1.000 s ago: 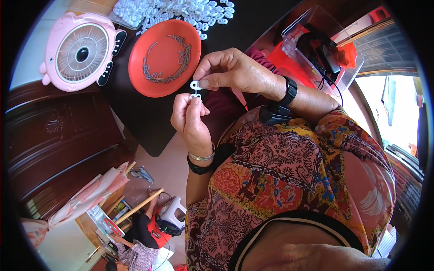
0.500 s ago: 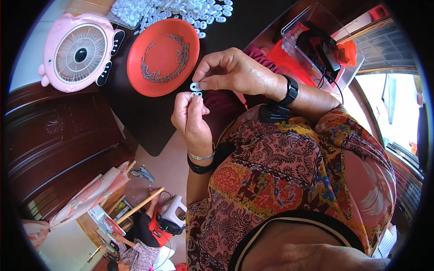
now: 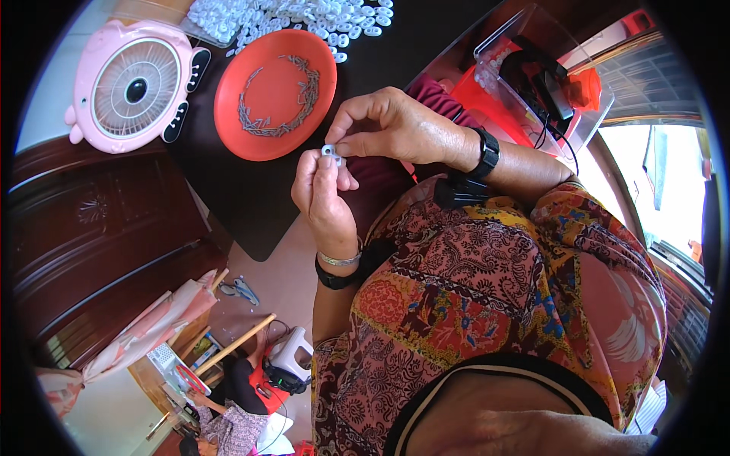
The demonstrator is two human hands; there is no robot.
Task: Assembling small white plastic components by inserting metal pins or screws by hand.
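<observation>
Just right of the red dish, my two hands meet over a small white plastic piece with holes [image 3: 328, 150]. My left hand [image 3: 325, 199] pinches it from below between thumb and fingertips. From above, my right hand [image 3: 395, 125] has thumb and forefinger closed at its upper right edge. The fingertips cover much of it, so I cannot tell whether one piece or two are held. The red dish [image 3: 228, 83] carries a ring of small grey metal pins [image 3: 307, 99]. Many similar white oval pieces [image 3: 353, 30] lie heaped behind the dish.
A pink fan [image 3: 137, 129] stands left of the dish on the dark table [image 3: 251, 205]. A clear plastic box [image 3: 525, 57] with a black device sits at right. Lower left, another person [image 3: 236, 425] is near a white stool [image 3: 293, 357] and a wooden pole [image 3: 236, 346].
The white piece at my right fingertips has come down onto the one in my left hand; the gap between them is gone. My left hand has risen slightly and shifted right.
</observation>
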